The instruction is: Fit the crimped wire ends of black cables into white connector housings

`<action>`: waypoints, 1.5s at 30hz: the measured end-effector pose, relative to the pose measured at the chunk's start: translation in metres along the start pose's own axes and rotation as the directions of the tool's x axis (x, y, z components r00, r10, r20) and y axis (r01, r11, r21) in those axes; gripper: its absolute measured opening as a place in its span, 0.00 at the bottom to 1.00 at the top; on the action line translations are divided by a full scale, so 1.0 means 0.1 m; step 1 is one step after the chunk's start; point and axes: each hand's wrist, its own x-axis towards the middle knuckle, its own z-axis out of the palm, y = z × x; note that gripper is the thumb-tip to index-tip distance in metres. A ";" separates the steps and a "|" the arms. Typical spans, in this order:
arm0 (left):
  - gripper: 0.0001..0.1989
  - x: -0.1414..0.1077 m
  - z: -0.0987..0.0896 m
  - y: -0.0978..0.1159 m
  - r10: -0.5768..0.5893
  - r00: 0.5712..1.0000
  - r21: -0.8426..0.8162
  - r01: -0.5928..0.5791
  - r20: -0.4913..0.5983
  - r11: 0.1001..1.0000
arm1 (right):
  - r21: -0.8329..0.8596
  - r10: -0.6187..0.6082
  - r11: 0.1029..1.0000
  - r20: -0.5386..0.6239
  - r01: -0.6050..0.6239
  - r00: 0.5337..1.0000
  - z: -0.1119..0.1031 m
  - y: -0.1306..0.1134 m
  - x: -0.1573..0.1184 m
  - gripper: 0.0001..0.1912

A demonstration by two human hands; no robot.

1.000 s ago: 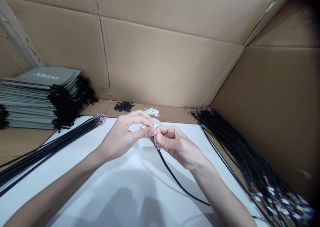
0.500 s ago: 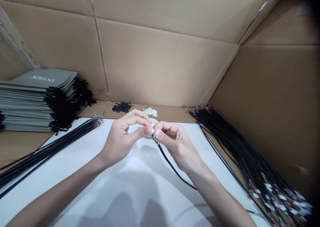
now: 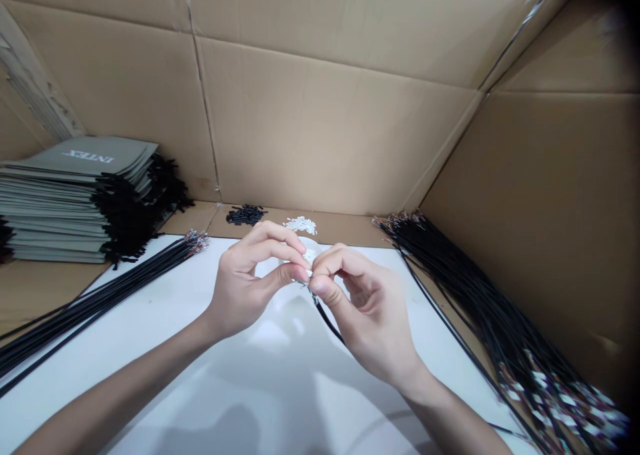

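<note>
A black cable [image 3: 327, 320] hangs from between my hands, its stripped end showing thin twisted coloured wires [image 3: 315, 297]. My left hand [image 3: 253, 278] pinches at the wire ends with thumb and fingers, where a small white piece partly shows. Fingertips almost meeting it, my right hand [image 3: 367, 301] is closed on the wires from the other side. My fingers hide most of what lies between them. Just behind the fingertips, a round white dish [image 3: 313, 245] with small white bits is partly covered.
At the back lie piles of short black tubes [image 3: 246, 215] and small white pieces [image 3: 301, 225]. Black cable bundles lie left [image 3: 115, 288] and right [image 3: 465, 308]. Grey INTEX-printed sheets [image 3: 55, 208] are stacked at left. Cardboard walls [image 3: 320, 128] enclose the white tabletop [image 3: 200, 381].
My right hand has shifted slightly toward me, its thumb and finger now pinching close to the wire tips. The cable's coloured wires sit lower and show less than before.
</note>
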 end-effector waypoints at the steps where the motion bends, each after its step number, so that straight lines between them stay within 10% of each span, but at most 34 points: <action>1: 0.03 0.00 -0.01 0.00 0.030 1.000 0.020 -0.030 0.007 0.999 | -0.007 0.006 1.000 0.006 -0.006 1.000 0.00 0.00 0.00 0.10; 27: 0.03 0.08 -0.08 -0.03 0.048 0.999 0.062 -0.049 0.014 0.997 | 0.228 0.214 0.939 0.197 -0.256 0.957 -0.12 -0.01 0.15 0.10; 33: 0.05 0.15 -0.20 0.00 0.368 0.928 0.364 -0.360 0.048 0.859 | 0.316 0.271 0.804 0.560 -0.504 0.783 -0.12 0.09 0.19 0.16; 38: 0.07 0.15 -0.22 0.01 0.327 0.940 0.322 -0.340 0.096 0.884 | 0.276 0.211 0.907 0.360 -0.319 0.909 -0.12 0.11 0.19 0.11; 45: 0.06 0.12 -0.16 0.10 -0.123 0.991 0.070 0.120 0.045 0.990 | 0.109 0.118 0.985 0.153 -0.136 0.981 -0.16 0.07 0.21 0.10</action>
